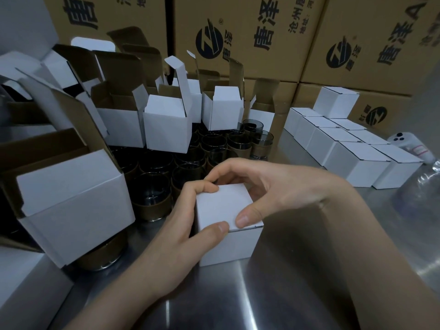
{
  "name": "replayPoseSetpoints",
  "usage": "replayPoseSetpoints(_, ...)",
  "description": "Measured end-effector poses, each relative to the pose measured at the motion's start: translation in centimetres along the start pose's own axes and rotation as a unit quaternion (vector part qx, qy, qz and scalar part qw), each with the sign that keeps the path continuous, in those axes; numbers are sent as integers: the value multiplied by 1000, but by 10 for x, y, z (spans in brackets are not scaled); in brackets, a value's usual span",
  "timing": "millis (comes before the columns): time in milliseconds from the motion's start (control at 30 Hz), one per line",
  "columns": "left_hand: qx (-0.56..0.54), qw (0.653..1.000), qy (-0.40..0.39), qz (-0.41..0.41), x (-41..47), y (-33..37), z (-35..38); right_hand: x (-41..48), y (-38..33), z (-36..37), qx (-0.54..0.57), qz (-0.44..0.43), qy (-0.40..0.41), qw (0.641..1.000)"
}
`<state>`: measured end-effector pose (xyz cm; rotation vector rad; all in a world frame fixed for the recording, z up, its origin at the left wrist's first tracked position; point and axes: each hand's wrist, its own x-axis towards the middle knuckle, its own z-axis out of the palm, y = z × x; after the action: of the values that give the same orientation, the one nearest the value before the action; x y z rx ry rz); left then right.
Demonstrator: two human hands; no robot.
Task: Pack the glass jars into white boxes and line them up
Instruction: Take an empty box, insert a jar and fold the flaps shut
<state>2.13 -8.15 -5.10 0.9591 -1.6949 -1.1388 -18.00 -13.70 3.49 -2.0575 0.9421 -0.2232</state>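
Note:
A closed white box (228, 244) stands on the steel table in front of me. My left hand (181, 225) grips its left side, thumb on the lid's front edge. My right hand (259, 186) reaches over from the right, thumb pressing the lid's front corner, fingers curled at the far edge. Whatever is inside the box is hidden. Several dark glass jars (152, 194) stand clustered behind and to the left. Open white boxes (166, 122) rest on top of the jars. Closed white boxes (357, 160) form two rows at the right, one more stacked on top (335, 102).
Large brown printed cartons (250, 36) wall off the back. An open white box (73, 206) tilts on a jar at the near left. A small white device (412, 144) and clear plastic wrap (419, 186) lie at the right. Bare steel table (238, 301) shows near me.

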Motion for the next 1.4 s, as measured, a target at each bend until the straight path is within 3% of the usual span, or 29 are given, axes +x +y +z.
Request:
replayPoseSetpoints(167,6,1000,8,14,0,-1,0,-5,-9,0,-33,1,-1,999)
replayPoseSetpoints(400,20,998,40,36,3,-6,2,-4,-22,16,-206,27,45,977)
replayPoseSetpoints(633,20,999,7,37,3,-9,3,-17,-23,18,-283,67,67,955)
replayPoseSetpoints(900,95,995,28,26,3,-7,5,-41,-15,17,-286,262,82,918)
replayPoseSetpoints(1067,119,991,48,43,3,0,5,-38,-24,37,-247,291,228,896)
replayPoseSetpoints(1400,179,979,1,98,0,2,5,-38,-4,40,-195,291,362,864)
